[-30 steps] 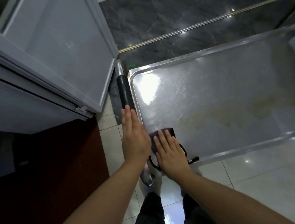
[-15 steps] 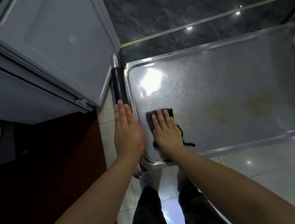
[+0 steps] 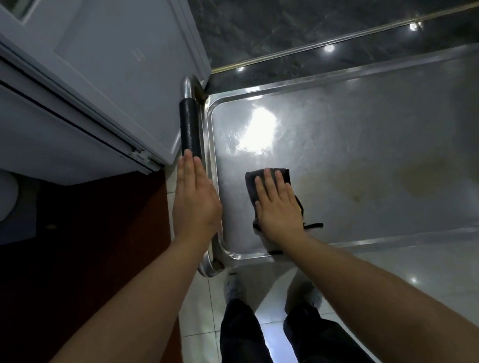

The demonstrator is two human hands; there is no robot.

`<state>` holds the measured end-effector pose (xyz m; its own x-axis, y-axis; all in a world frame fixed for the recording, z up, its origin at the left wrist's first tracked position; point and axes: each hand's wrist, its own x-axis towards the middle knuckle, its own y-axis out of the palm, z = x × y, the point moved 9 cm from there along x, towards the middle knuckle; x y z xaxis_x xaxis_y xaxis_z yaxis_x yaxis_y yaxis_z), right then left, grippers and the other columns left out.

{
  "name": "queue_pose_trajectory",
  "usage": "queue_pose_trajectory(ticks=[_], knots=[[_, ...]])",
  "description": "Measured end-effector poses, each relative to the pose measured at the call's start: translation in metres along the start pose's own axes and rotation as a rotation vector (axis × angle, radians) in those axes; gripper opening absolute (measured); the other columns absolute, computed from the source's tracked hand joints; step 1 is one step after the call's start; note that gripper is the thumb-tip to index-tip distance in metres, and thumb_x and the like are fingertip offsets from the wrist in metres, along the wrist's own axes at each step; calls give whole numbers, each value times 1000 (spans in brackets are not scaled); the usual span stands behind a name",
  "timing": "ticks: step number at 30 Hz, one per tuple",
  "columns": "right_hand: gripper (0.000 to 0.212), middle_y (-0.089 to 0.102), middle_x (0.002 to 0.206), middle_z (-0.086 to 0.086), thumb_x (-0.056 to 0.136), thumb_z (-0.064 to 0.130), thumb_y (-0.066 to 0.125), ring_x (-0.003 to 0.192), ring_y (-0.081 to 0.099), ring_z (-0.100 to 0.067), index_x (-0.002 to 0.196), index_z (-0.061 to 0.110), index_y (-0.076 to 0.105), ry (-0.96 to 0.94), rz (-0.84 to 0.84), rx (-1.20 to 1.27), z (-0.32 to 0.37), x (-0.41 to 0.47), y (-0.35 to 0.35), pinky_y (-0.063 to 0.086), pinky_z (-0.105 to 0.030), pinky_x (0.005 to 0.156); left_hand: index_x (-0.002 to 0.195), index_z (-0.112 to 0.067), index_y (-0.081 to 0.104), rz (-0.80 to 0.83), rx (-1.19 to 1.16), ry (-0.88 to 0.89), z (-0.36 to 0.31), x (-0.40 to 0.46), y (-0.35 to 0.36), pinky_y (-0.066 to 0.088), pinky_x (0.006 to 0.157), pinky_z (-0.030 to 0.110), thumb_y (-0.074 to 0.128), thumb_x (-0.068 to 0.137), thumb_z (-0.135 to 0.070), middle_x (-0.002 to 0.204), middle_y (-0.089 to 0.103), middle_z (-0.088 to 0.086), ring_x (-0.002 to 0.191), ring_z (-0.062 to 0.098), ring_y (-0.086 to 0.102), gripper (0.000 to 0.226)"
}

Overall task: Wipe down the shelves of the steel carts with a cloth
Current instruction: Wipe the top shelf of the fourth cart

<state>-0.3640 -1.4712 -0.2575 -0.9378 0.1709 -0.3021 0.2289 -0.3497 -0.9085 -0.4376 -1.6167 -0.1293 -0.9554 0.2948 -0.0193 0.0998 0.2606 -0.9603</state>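
Note:
The steel cart's top shelf (image 3: 364,139) fills the middle and right, with brownish stains on its right half. A dark cloth (image 3: 254,184) lies flat near the shelf's left front corner. My right hand (image 3: 277,206) presses down on the cloth with straight fingers. My left hand (image 3: 195,203) rests flat, fingers straight, on the cart's push handle (image 3: 189,127), just below its black grip. A thin black strap of the cloth trails out to the right of my right wrist.
A grey door (image 3: 122,59) stands open at the left, its edge close to the cart handle. Dark marble floor (image 3: 299,3) lies beyond the cart, pale tiles (image 3: 430,277) in front. My legs and shoes (image 3: 234,286) are below the shelf's front rim.
My right hand has slid the cloth away from me and slightly to the right across the shelf. My left hand has stayed on the handle.

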Motion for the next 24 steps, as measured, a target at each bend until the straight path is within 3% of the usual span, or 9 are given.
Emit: queue_pose_trajectory(ticks=[4, 7, 13, 24], knots=[[64, -16, 166, -8, 107, 37, 28, 153, -17, -31, 159, 17, -4, -46, -4, -15, 3, -53, 23, 0, -46, 125, 159, 3, 17, -10, 39, 47, -3, -1, 1, 13, 128, 45, 34, 109, -15, 170, 6, 17, 158, 30, 2, 56], [60, -7, 168, -7, 105, 39, 20, 154, -9, -31, 160, 18, 4, -100, -11, -40, 0, -71, 28, 6, -46, 125, 158, 3, 20, -15, 89, 106, -8, -2, 3, 14, 128, 47, 39, 108, -11, 169, 12, 20, 157, 31, 6, 56], [60, -25, 164, -4, 109, 39, 21, 151, -22, -28, 157, 22, -12, -57, 5, -64, -39, -80, 17, -5, -43, 124, 156, 5, 27, -51, 103, 107, -9, -3, 1, 10, 126, 42, 41, 107, -9, 166, 21, 22, 157, 32, 12, 53], [67, -21, 166, -3, 105, 35, 30, 153, -18, -28, 161, 22, -7, 20, 35, -55, -38, 38, -27, 0, -45, 125, 154, 6, 32, -115, 36, 124, -9, -3, -1, 18, 126, 44, 39, 108, -11, 164, 27, 21, 155, 32, 17, 49]])
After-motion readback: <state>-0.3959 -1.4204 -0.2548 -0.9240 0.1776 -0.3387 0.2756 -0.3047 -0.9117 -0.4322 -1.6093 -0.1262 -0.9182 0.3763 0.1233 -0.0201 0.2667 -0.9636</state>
